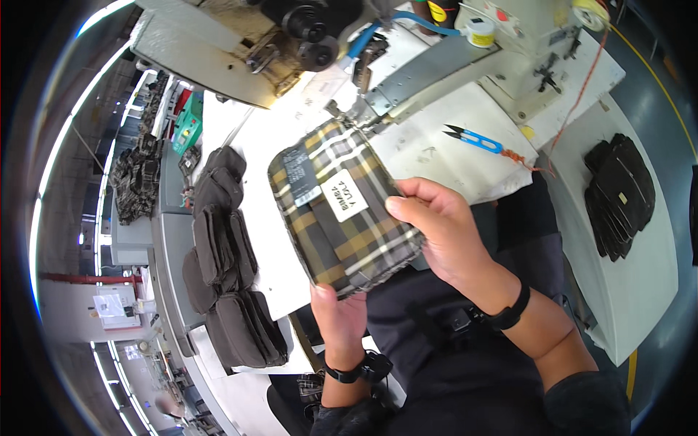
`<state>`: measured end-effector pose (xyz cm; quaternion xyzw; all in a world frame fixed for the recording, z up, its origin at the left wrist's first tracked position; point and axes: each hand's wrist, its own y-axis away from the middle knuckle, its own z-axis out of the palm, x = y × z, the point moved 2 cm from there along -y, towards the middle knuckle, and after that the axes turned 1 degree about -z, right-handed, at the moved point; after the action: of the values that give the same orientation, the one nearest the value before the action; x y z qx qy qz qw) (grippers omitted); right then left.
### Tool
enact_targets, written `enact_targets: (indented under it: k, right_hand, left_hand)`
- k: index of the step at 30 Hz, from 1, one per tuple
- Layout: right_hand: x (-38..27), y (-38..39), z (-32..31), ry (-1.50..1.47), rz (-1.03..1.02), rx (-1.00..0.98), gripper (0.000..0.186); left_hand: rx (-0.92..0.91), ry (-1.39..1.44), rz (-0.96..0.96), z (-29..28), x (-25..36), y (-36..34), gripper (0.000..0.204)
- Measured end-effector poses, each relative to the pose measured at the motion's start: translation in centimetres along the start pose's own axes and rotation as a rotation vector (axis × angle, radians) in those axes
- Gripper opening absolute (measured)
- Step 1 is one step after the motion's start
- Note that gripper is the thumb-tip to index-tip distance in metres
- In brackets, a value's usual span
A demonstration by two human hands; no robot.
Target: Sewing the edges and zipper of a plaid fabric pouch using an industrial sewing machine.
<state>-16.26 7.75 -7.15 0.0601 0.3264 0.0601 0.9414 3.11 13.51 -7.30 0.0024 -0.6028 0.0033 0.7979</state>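
A plaid fabric pouch (349, 247), olive, black and white with a white label patch and a dark tag, is tilted below the sewing machine's needle area (356, 120). My right hand (443, 232) grips its right edge, thumb on the front and fingers behind. My left hand (338, 316) holds the lower left corner, thumb at the front, other fingers mostly hidden. Blue thread snips (472, 140) lie on the white work surface (429, 174) to the right of the pouch.
Piles of dark padded pieces (233, 320) line the left side of the table. A stack of dark panels (618, 196) lies on a white side board (632, 298) at the right. A green box (187, 123) and plaid fabric (138, 178) are at the back left. A thread cone (480, 33) stands on the machine.
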Motion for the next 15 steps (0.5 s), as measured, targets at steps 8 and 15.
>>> enact_targets:
  k: [8,15]
  right_hand:
    - [-0.1,-1.3,-0.5,0.113,-0.084,-0.005,0.018]
    - [-0.2,-3.7,-0.5,0.121,-0.105,-0.04,0.017]
  left_hand:
    - [0.021,0.144,-0.057,-0.1,0.2,0.1,0.069]
    - [0.066,0.099,-0.017,0.8,0.7,-2.2,0.065]
